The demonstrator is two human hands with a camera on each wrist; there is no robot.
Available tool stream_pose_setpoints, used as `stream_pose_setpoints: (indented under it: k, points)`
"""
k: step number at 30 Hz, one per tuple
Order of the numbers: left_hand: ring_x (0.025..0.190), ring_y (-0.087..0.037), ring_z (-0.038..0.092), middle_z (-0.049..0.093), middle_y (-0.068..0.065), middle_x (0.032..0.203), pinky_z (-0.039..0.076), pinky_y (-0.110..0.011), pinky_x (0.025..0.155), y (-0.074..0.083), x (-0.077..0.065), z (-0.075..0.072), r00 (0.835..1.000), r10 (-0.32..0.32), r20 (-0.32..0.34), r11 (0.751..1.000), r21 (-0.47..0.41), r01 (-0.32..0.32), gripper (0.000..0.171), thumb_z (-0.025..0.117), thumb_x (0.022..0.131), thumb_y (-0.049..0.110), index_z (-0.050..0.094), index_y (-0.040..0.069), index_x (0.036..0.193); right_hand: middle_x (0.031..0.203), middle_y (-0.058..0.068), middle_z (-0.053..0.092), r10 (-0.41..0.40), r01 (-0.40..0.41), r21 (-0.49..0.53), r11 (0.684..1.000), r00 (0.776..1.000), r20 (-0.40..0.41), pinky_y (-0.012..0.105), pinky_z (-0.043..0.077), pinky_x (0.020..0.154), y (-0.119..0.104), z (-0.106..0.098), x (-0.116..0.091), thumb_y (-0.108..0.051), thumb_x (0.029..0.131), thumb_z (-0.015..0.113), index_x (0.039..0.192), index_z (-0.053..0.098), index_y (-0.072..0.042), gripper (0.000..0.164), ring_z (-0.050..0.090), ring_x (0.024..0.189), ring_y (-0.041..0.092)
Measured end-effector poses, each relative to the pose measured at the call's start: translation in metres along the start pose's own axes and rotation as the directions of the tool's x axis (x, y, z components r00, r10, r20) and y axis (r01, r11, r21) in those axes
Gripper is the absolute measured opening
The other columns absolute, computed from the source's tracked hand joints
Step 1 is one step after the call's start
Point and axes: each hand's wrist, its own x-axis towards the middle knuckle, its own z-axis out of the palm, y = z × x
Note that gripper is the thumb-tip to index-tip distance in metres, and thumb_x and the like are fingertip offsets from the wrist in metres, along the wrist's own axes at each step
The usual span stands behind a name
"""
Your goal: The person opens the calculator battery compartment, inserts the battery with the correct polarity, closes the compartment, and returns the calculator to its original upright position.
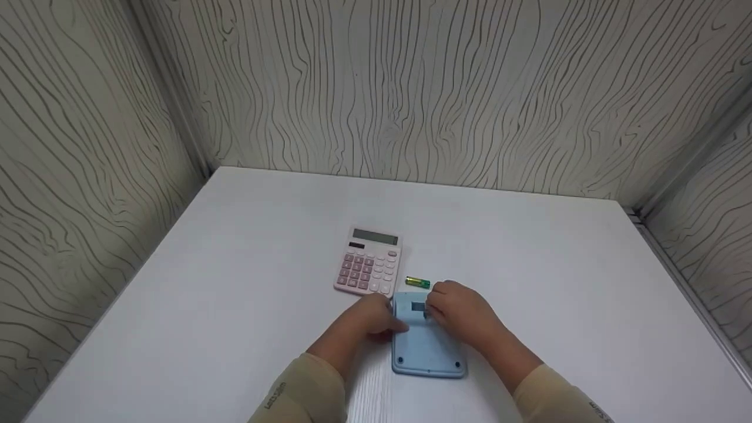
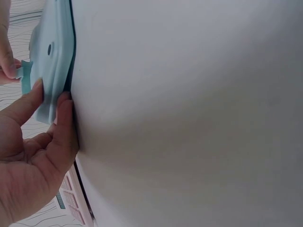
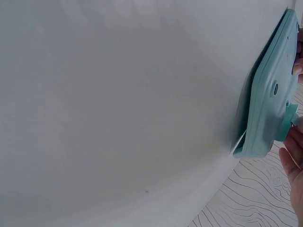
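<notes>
A light blue calculator [image 1: 430, 346] lies back side up on the white table, its small battery compartment [image 1: 418, 306] uncovered near the far end. My left hand [image 1: 371, 314] grips its left edge, thumb on the back and fingers at the side and underneath, as the left wrist view shows. Between the fingertips of my right hand [image 1: 461, 311] is a small blue battery cover [image 3: 287, 122], pinched and tilted up beside the compartment. Just beyond the calculator's far edge lies a green and gold battery [image 1: 418, 282]. Whether the compartment holds a battery is too small to tell.
Farther back and to the left, a pink calculator [image 1: 369, 261] lies face up, close to my left hand. The white table [image 1: 235, 282] meets wood-patterned panels [image 1: 388, 94] at the back and along both sides.
</notes>
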Motion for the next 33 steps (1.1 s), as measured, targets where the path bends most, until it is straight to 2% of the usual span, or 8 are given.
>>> stream_pose_setpoints:
  k: [10,14,19,24,33]
  points:
    - [0.062,-0.018,0.059,0.063,-0.004,0.071,0.049,-0.029,0.058,0.0,-0.002,0.0,1.0,0.012,-0.008,1.0,0.005,-0.012,0.026,0.078,0.071,0.022,0.063,0.007,0.087,0.076,-0.01,0.057,0.048,-0.046,0.025,0.999,0.996,-0.08,0.021,0.05,0.072,0.018,-0.007,-0.003,-0.017,0.082,0.067,0.082,0.067,-0.016,0.001,0.051,0.073,0.005]
    - [0.063,-0.018,0.059,0.062,-0.004,0.071,0.049,-0.029,0.059,-0.001,-0.003,0.001,1.0,0.019,-0.014,1.0,-0.003,-0.019,0.029,0.078,0.071,0.022,0.064,0.006,0.09,0.077,-0.008,0.058,0.103,-0.101,0.025,0.995,0.991,-0.091,0.024,0.051,0.073,0.029,-0.009,-0.007,-0.013,0.079,0.069,0.083,0.067,-0.016,0.004,0.054,0.075,0.007]
    - [0.063,-0.018,0.059,0.062,-0.004,0.071,0.048,-0.029,0.058,-0.002,-0.003,0.002,0.999,0.025,-0.025,1.0,-0.006,-0.025,0.03,0.078,0.071,0.022,0.065,0.006,0.093,0.078,-0.006,0.058,0.162,-0.161,0.017,0.987,0.985,-0.055,0.028,0.051,0.074,0.045,-0.004,-0.012,-0.015,0.081,0.067,0.084,0.066,-0.012,0.004,0.056,0.078,0.011]
    - [0.063,-0.018,0.059,0.062,-0.004,0.071,0.048,-0.029,0.058,-0.002,-0.003,0.002,0.999,0.03,-0.026,0.999,-0.012,-0.03,0.032,0.078,0.07,0.022,0.065,0.005,0.095,0.077,-0.006,0.057,0.203,-0.202,0.019,0.979,0.979,-0.012,0.029,0.051,0.074,0.056,0.003,-0.017,-0.012,0.082,0.065,0.084,0.066,-0.015,0.004,0.055,0.076,0.011]
    - [0.062,-0.017,0.06,0.062,-0.004,0.071,0.05,-0.028,0.058,0.001,-0.005,0.0,1.0,0.005,-0.025,1.0,-0.013,-0.005,0.029,0.078,0.07,0.021,0.063,0.005,0.089,0.069,-0.006,0.052,0.209,-0.209,-0.016,0.978,0.978,0.023,0.029,0.048,0.064,0.065,0.009,-0.02,-0.009,0.082,0.064,0.076,0.063,-0.014,0.008,0.049,0.065,0.01]
